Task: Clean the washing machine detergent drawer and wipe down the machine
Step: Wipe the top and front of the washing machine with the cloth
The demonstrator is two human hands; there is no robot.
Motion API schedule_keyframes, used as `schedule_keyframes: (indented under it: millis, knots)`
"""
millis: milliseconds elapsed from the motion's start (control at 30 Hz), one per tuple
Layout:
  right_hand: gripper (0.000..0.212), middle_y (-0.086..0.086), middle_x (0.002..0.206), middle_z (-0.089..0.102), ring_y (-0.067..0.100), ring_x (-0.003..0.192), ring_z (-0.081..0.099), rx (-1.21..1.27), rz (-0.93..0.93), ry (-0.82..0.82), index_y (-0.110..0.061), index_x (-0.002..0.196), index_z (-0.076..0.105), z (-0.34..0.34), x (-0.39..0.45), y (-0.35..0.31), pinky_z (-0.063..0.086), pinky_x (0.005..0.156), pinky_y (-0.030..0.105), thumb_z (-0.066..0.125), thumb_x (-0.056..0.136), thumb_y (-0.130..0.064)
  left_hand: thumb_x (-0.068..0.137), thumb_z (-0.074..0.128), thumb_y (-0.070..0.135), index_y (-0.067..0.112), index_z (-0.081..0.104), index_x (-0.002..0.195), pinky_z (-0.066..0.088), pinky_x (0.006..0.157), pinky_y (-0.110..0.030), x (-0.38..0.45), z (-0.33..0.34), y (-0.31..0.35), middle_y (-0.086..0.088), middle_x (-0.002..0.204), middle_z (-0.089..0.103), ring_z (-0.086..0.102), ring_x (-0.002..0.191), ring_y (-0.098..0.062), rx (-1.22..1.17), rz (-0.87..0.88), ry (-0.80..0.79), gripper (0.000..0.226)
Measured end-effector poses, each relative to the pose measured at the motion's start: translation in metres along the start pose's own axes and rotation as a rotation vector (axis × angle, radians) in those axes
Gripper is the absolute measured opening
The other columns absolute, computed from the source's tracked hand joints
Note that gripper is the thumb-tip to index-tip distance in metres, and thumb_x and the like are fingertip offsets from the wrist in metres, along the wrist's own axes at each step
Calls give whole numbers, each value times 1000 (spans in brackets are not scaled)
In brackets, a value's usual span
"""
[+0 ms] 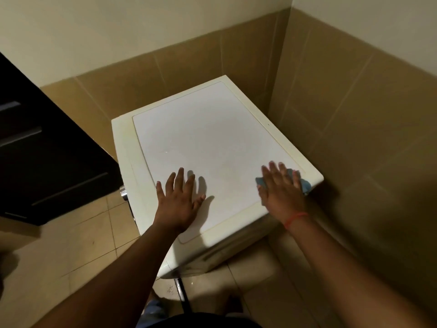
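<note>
A white washing machine [208,133] stands in the corner, seen from above, its flat top facing me. My left hand [178,200] rests flat on the near part of the top with fingers spread. My right hand [281,188] presses a blue cloth [305,183] flat against the top near its right edge; the cloth shows at both sides of the hand. A red string [295,217] circles my right wrist. The detergent drawer is not visible from here.
Tan tiled walls [354,138] close in behind and to the right of the machine. A dark cabinet [47,150] stands at the left. A chrome knob [123,191] shows on the machine's left face. The beige tiled floor [82,245] spreads out below.
</note>
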State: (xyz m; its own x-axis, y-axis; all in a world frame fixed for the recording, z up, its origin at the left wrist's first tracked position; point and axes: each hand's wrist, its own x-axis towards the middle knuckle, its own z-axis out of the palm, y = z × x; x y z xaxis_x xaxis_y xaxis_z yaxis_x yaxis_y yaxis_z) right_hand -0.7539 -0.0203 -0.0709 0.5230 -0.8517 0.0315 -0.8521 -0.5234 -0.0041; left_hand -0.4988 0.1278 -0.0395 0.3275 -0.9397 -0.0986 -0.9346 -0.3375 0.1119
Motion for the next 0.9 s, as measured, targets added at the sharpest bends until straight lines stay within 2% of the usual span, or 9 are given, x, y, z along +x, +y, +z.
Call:
schedule_keyframes:
  millis: [67,100,233,333,433,533,633,800,900]
  knots:
    - [65,8,158,30,30,147,21,9,132,-17,-18,150,33,1,5,1,10,117,56,23,95,-50,93,10,67,21,12,157,6,117,-61,6,3,5,-11,164,7,6,150,-34,8,-2,-3,78]
    - [66,9,159,27,30,148,19,24,122,-17,-17,151,31,2,2,-6,8,117,56,23,95,-50,93,11,67,21,14,156,8,117,-62,8,4,7,-12,164,8,8,150,-35,15,1,-6,78]
    - [64,5,162,20,26,149,15,10,-161,-73,-20,153,27,0,-5,4,9,119,54,19,97,-51,95,13,66,22,11,156,8,117,-63,17,7,17,-11,164,5,6,150,-35,45,47,-27,76]
    - [64,7,161,23,28,149,17,11,62,-39,-20,153,27,-1,28,50,12,118,56,17,98,-51,94,12,66,25,4,157,6,117,-61,22,3,18,-10,165,1,2,151,-32,53,56,-21,75]
    - [65,8,162,19,30,150,12,-4,227,-68,-17,154,20,2,43,58,9,119,55,16,99,-52,93,11,66,24,9,157,9,116,-62,26,0,14,-11,164,5,6,150,-33,56,49,-2,77]
    - [67,8,160,25,30,148,18,-2,105,-45,-15,153,26,2,30,42,9,118,55,15,97,-52,93,12,66,22,14,156,11,116,-63,28,0,11,-12,164,10,10,150,-35,37,37,-9,78]
    - [67,5,161,22,26,149,14,0,-56,-91,-19,154,23,-3,32,62,9,120,51,10,97,-52,92,12,66,21,17,156,12,116,-64,28,-1,11,-13,163,12,12,149,-35,38,48,-6,79]
    - [66,9,161,21,30,149,13,9,221,-70,-16,154,21,-1,51,57,12,119,52,15,98,-51,93,13,66,21,17,156,12,116,-63,27,-2,4,-12,163,12,12,149,-35,41,33,6,78]
    - [69,9,161,22,30,149,13,74,62,-54,-15,153,24,-4,17,6,8,120,53,12,96,-52,91,10,66,21,14,157,10,117,-63,22,-3,0,-12,164,10,10,150,-34,37,11,-9,79]
